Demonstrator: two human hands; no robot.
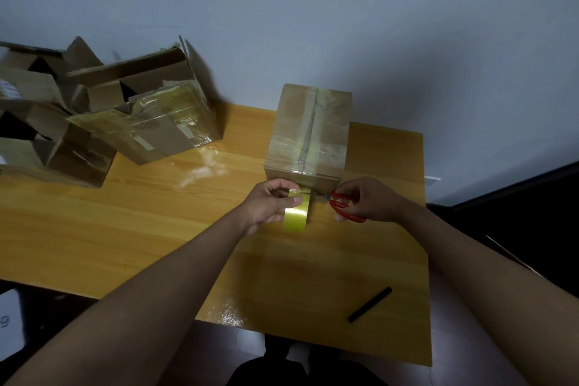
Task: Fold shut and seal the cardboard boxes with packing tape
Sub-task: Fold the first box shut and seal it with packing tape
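A closed cardboard box (pixel 308 131) stands on the wooden table (pixel 125 213), with a strip of tape running along its top seam and down its near side. Just in front of the box, my left hand (pixel 269 204) grips a yellowish roll of packing tape (pixel 297 213), with the tape stretched from the roll to the box. My right hand (pixel 366 200) holds red-handled scissors (pixel 343 205). Their blades point left and meet the stretched tape between roll and box.
Several open cardboard boxes (pixel 147 110) with raised flaps are piled at the table's left rear. A black stick-like object (pixel 369 304) lies near the front right corner. A wall rises behind the table. The floor to the right is dark.
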